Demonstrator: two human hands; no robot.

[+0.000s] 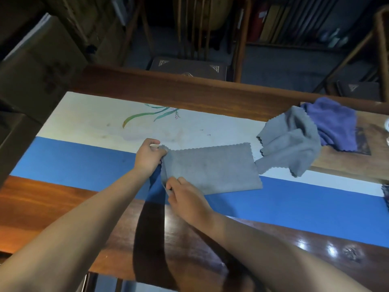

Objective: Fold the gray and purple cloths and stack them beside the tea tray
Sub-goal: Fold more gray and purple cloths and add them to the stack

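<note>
A gray cloth (212, 168), folded into a rectangle, lies on the blue and white table runner (84, 157). My left hand (148, 154) pinches its far left corner. My right hand (185, 197) pinches its near left corner. The left edge is lifted slightly off the runner. To the right, a second gray cloth (292, 142) lies crumpled and drapes over the edge of the wooden tea tray (345, 165). A purple cloth (334, 123) lies crumpled on the tray behind it.
The runner covers a polished wooden table (200, 234). Wooden chairs (189, 66) stand along the far side. Cardboard boxes (35, 66) are stacked at the left. A glass item shows at the right edge (387, 131).
</note>
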